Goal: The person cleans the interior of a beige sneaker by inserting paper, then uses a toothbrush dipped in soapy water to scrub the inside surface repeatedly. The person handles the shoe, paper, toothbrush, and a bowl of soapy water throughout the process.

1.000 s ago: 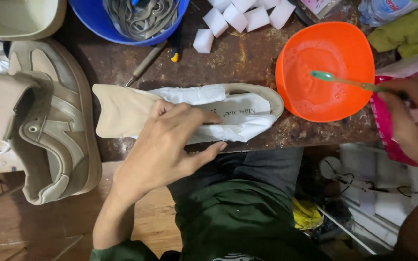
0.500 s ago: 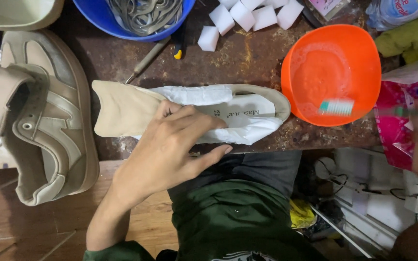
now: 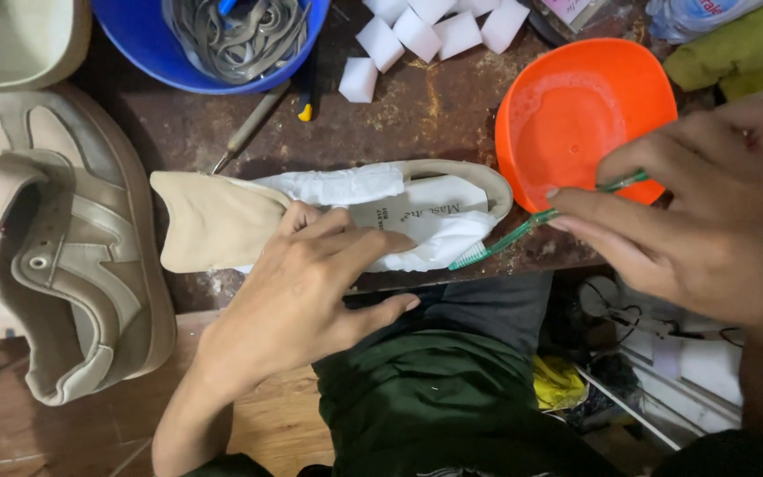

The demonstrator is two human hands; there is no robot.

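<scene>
Head view: left hand [image 3: 302,283] lies flat on the insole [image 3: 328,212], fingers spread, pinning it to the desk [image 3: 434,115]. Right hand [image 3: 708,212] fingers pinch a green toothbrush [image 3: 523,230], bristles touching the insole's white end, beside the orange bowl [image 3: 655,79].

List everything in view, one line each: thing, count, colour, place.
insole: one, beige, partly wrapped in white paper, on the bench under the left hand
toothbrush: one, green, head at the insole's right end
bowl: one, orange, soapy water, right of the insole
basin: one, blue, holding grey laces, top
sponge blocks: several, white, top centre
sneaker: one, beige, left
cloth: one, green, top right
left hand: pressing on the insole
right hand: fingers pinching the toothbrush
</scene>
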